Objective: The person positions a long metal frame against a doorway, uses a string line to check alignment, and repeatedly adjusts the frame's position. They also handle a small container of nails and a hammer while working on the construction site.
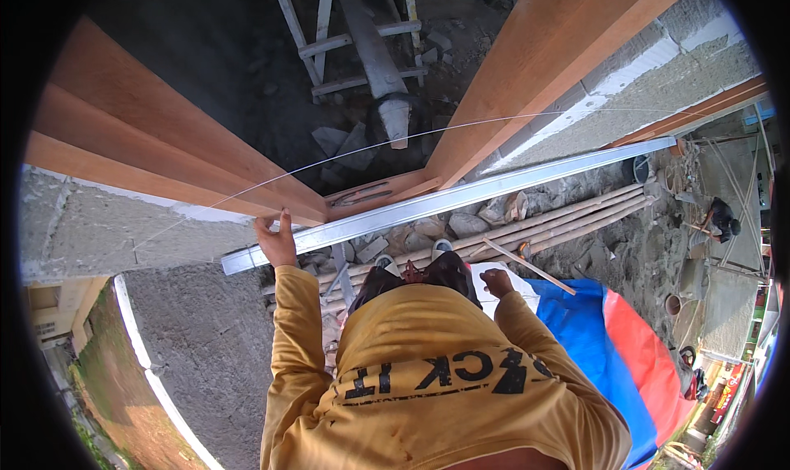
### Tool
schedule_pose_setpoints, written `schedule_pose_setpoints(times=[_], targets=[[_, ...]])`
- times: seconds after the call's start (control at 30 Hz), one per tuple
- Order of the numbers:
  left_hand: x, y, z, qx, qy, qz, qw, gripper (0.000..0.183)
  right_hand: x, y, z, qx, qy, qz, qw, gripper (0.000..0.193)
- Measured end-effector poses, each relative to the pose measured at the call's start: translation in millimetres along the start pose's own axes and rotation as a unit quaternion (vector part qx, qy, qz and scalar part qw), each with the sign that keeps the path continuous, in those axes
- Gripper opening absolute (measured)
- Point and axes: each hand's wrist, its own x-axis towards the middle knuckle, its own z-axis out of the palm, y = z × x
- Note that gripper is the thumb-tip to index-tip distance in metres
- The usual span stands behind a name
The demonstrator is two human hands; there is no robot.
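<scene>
My left hand (276,241) is closed over a long silvery metal bar (461,194) near its left end. Its thumb and a finger touch the foot of the left wooden post (197,157). Slanting up to the right, the bar passes in front of the reddish-brown wooden frame, whose right post (527,75) stands across the opening. A thin pale string (362,149) runs across both posts. Beside my right thigh, my right hand (496,283) is curled into a fist, and anything inside it is hidden.
Bamboo poles (568,222) lie over rubble by my feet. A blue and red tarp (592,330) spreads at the right, with a wooden stick (531,266) reaching its edge. Grey block walls (90,223) flank the opening. A person (722,219) is farther off at the right.
</scene>
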Motion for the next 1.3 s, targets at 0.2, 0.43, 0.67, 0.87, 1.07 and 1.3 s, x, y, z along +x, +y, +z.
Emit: schedule_pose_setpoints(times=[0.2,0.43,0.67,0.87,1.07,1.3], targets=[[-53,-20,9,-0.032,-0.024,-0.093,0.995,0.057,33,-104,11,-0.060,0.010,-0.209,0.976,0.029],[-174,-89,-9,-0.008,-0.135,-0.253,0.958,0.044,70,-332,18,-0.022,-0.015,-0.394,0.919,0.028],[-403,-160,-69,0.092,-0.130,-0.316,0.935,0.029,162,-436,39,-0.203,0.168,-0.351,0.898,0.027],[-495,-117,-68,0.085,-0.067,-0.579,0.808,0.030,238,-454,67,-0.392,0.270,-0.428,0.768,0.028],[-483,-123,-40,0.035,-0.023,-0.598,0.801,0.030,291,-450,73,-0.415,0.319,-0.456,0.720,0.026],[-485,-133,-29,-0.004,0.001,-0.580,0.815,0.031,284,-453,67,-0.313,0.275,-0.527,0.741,0.017]])
